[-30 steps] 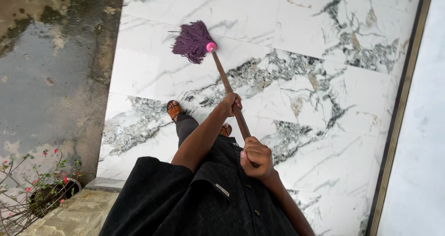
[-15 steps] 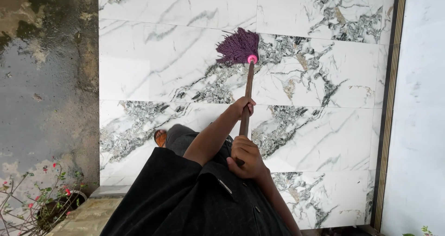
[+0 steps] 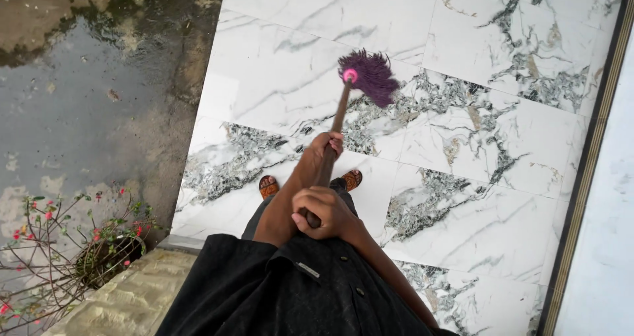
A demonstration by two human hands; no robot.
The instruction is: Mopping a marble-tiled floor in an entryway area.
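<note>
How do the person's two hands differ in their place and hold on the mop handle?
The left hand grips the mop handle farther down, nearer the purple mop head; the right hand holds its top end, close to the body. The left arm is stretched out; the right is bent. Both hands are shut on the same handle, over the marble floor.
</note>
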